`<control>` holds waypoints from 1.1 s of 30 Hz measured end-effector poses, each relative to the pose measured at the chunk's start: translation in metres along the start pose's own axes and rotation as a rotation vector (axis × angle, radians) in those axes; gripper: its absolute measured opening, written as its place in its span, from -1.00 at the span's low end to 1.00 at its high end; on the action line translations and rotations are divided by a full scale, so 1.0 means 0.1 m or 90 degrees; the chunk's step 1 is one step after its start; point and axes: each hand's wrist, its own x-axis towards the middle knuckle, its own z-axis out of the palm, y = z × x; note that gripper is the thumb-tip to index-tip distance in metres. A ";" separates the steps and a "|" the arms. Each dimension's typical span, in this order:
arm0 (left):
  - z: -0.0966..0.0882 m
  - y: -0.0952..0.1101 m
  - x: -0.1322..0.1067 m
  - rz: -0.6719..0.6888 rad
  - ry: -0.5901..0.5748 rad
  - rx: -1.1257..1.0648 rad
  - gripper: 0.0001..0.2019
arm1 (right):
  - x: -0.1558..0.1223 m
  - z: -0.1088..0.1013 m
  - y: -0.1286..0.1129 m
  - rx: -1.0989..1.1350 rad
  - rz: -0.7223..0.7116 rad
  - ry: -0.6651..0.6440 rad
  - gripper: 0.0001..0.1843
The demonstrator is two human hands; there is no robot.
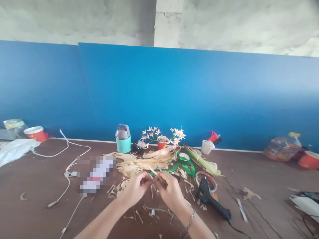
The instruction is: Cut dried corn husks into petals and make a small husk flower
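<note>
Forearms (106, 215), pale strip (155, 173) jutting forward from right hand's (171, 190) pinch, left hand's (136, 188) grip unclear

A thin, pale, straight stick (156, 174) pokes out of the right hand (171, 190), slanting up and left.

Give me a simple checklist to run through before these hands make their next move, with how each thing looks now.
1. Both hands in view: ok, left hand and right hand are close together above the table.
2. Strip held: ok, it appears to be in the right hand.
3. Glue gun apart from the hands: ok, it lies to the right of them.
4. Glue gun cool: cannot tell, heat does not show.
5. Area around the hands free of scraps: not ok, many lie about.
6. Flower cup upright: ok.
</note>
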 end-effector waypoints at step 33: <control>0.10 0.04 0.01 -0.149 -0.001 -0.259 -0.81 | 0.01 0.03 0.10 0.184 0.085 0.014 -0.88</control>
